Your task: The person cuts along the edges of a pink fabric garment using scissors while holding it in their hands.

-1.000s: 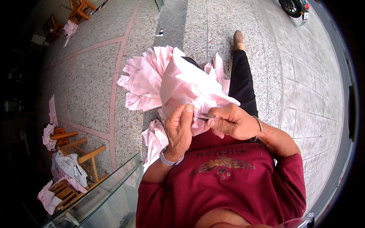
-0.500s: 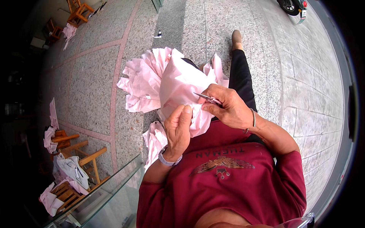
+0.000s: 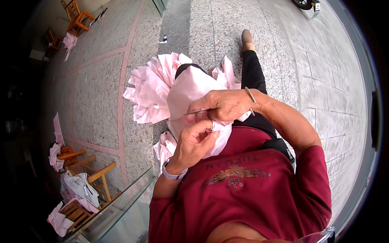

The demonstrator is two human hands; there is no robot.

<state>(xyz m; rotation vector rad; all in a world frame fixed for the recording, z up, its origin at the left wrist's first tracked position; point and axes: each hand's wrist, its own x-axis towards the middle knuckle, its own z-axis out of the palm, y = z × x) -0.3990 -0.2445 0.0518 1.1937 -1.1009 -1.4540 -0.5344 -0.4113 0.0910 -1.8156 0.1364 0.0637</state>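
Pale pink cloth lies draped over my lap and thigh, with gathered folds spreading to the left. My left hand is closed, pinching a fold of it between thumb and fingertips. Just above, my right hand curls around a small pair of scissors. Their slim blades point left across the cloth, slightly blurred, and the handles are hidden in the fingers. The two hands are close together, the right partly over the cloth beside the left fingertips.
A glass-topped case stands at lower left. Beyond it are wooden chairs with pink and grey garments on them. Another wooden chair is at the far left. A small black-and-white item lies on the speckled floor. A vehicle wheel shows top right.
My right hand has moved left and turned, bringing the scissors over the cloth above my left hand. The left hand has shifted slightly right and lower, with its fingers curled around the fold.
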